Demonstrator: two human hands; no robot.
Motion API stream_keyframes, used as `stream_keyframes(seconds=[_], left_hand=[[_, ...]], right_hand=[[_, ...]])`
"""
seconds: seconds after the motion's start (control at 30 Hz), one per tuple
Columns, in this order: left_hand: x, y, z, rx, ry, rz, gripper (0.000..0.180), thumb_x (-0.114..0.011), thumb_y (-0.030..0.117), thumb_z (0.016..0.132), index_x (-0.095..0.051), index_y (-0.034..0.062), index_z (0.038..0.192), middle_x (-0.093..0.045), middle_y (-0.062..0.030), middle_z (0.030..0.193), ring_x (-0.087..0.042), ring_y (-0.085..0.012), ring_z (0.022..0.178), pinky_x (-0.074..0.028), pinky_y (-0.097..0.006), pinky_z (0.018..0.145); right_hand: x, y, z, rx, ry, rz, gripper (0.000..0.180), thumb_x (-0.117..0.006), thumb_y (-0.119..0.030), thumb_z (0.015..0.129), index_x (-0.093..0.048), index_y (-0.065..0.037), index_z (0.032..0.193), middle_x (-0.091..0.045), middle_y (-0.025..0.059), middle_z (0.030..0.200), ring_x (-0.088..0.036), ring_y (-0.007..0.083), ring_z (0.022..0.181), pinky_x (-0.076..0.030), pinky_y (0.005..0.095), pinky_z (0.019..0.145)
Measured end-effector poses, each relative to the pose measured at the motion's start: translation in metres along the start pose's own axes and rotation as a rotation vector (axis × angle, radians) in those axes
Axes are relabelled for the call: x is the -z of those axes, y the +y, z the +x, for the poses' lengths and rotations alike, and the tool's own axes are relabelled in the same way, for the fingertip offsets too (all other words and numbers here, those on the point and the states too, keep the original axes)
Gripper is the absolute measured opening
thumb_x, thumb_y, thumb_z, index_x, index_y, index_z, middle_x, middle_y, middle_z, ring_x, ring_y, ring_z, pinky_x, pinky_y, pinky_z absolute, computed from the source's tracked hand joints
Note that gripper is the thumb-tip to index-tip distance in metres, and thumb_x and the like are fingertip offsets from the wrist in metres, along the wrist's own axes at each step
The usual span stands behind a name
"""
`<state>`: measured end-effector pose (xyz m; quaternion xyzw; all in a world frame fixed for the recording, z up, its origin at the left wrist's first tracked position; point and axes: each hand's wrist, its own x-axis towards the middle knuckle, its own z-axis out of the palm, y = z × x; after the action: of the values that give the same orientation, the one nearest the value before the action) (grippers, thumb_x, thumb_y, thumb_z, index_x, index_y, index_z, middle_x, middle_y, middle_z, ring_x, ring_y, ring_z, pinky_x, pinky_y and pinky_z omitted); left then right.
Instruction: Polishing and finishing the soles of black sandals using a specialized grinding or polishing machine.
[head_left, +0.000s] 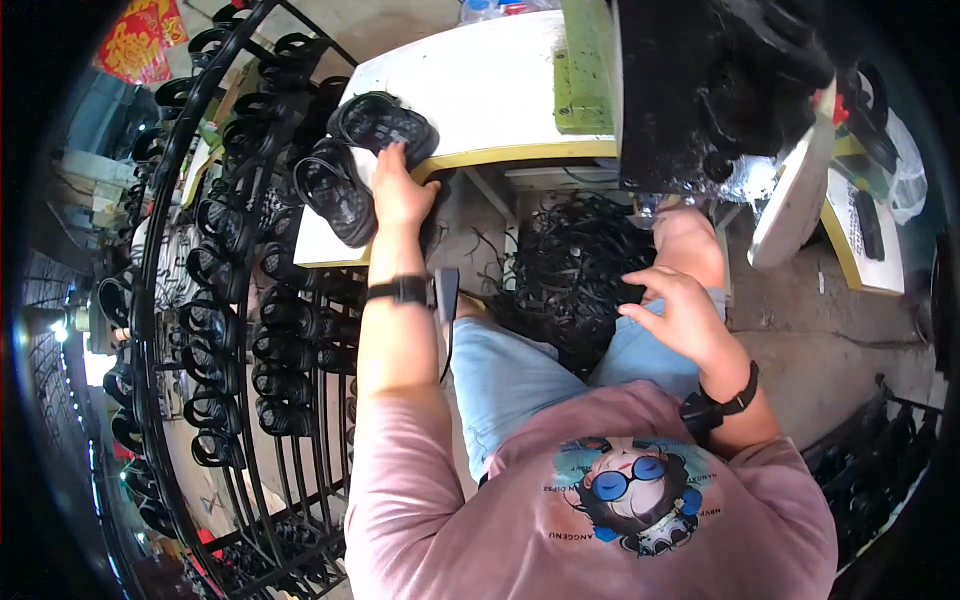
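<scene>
Black, open-heeled sandal with a broad strap [380, 118], the farther of two, at the upper left of the frame on a white tabletop with a yellow edge [480, 75]. Its mate, a similar black sandal with a raised strap [330, 188], lies just beside it, lower and to the left, near the tabletop's border. For sound handling, you would do well to bring your thumb against the sandal's side before applying any pull, so that the grip is shared and the shoe does not pivot; keep your wrist clear of the mate, which a sideways sweep could push toward the edge.

Your bare left hand [402, 195] is unclenched: the fingers reach forward together and appear to rest on the near end of the farther sandal, while the thumb stands out to the right, not closed around anything. Your bare right hand [682, 312], right of centre, is loosely spread with curved fingers and thumb apart; it shows nothing in its grasp and hangs near a tangled heap of thin black strips [570, 275], though contact with your leg beneath cannot be told
</scene>
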<state>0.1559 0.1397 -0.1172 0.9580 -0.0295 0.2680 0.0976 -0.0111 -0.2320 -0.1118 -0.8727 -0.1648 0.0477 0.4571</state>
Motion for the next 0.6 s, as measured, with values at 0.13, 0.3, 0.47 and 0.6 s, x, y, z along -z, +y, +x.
stream_keyframes(seconds=[0.13, 0.3, 0.47, 0.6], left_hand=[[-0.021, 0.018, -0.005, 0.051, 0.326, 0.207, 0.024, -0.069, 0.014, 0.058, -0.060, 0.0118, 0.079, -0.058, -0.0052, 0.081, -0.056, -0.0295, 0.083, -0.041, -0.043, 0.076], [0.054, 0.101, -0.060, -0.431, 0.164, -0.248, 0.025, -0.065, 0.014, 0.052, -0.058, 0.0100, 0.075, -0.054, -0.0056, 0.074, -0.054, -0.0258, 0.075, -0.038, -0.038, 0.074], [0.117, 0.179, -0.114, -0.716, -0.204, -1.284, 0.037, -0.080, 0.027, 0.056, -0.068, 0.0052, 0.082, -0.057, -0.0052, 0.080, -0.058, -0.0215, 0.079, -0.038, -0.036, 0.071], [0.130, 0.198, -0.113, -0.115, -0.510, -1.690, 0.067, -0.082, 0.019, 0.063, -0.053, -0.0046, 0.119, -0.056, -0.0190, 0.119, -0.054, -0.0234, 0.111, -0.039, -0.036, 0.097]], right_hand=[[-0.004, 0.006, -0.003, 0.043, -0.018, -0.024, 0.032, -0.072, -0.020, 0.076, -0.064, -0.004, 0.103, -0.065, 0.0127, 0.095, -0.064, 0.0262, 0.072, -0.051, 0.0345, 0.065], [-0.004, 0.007, 0.001, 0.106, 0.203, -0.161, 0.052, -0.076, -0.020, 0.070, -0.058, -0.005, 0.115, -0.060, 0.0170, 0.110, -0.058, 0.0329, 0.099, -0.046, 0.0396, 0.086], [-0.016, -0.019, 0.011, 0.667, 0.377, 0.271, 0.070, -0.089, -0.038, 0.049, -0.052, -0.007, 0.100, -0.055, 0.0124, 0.086, -0.057, 0.0332, 0.082, -0.045, 0.0396, 0.071], [0.012, -0.035, -0.007, 0.431, 0.110, 0.314, 0.065, -0.089, -0.043, 0.047, -0.051, -0.004, 0.081, -0.051, 0.0096, 0.069, -0.056, 0.0280, 0.061, -0.043, 0.0339, 0.054]])
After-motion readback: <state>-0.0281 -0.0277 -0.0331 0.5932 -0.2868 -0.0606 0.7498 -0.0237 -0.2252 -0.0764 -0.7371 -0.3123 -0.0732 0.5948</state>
